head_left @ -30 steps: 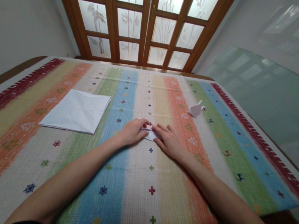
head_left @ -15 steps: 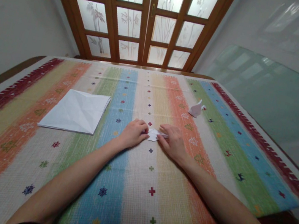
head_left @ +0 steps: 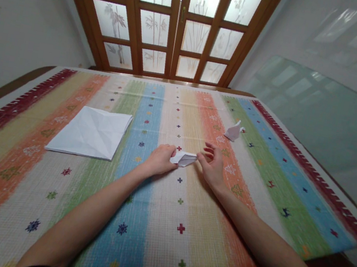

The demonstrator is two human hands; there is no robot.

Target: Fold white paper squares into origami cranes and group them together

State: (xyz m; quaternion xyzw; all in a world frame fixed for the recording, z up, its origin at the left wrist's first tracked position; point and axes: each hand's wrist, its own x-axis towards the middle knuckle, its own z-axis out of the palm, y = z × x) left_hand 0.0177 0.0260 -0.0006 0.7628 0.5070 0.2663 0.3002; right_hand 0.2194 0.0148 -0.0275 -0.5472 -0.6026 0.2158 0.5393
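Observation:
A small piece of folded white paper is between my two hands, over the middle of the table. Its left end is gripped by my left hand, fingers closed around it. At the right end, my right hand pinches the pointed tip between thumb and index finger, while its other fingers are spread apart. The paper's side facing me shows an opened fold with a shaded pocket.
A stack of white paper sheets lies on the left of the striped tablecloth. Farther back on the right stands a folded paper figure. Wooden doors with glass panes rise behind the table.
My right hand has shifted slightly right and its fingers have spread. The folded paper is tilted up, showing more of its open fold. The sheets and paper figure stay put.

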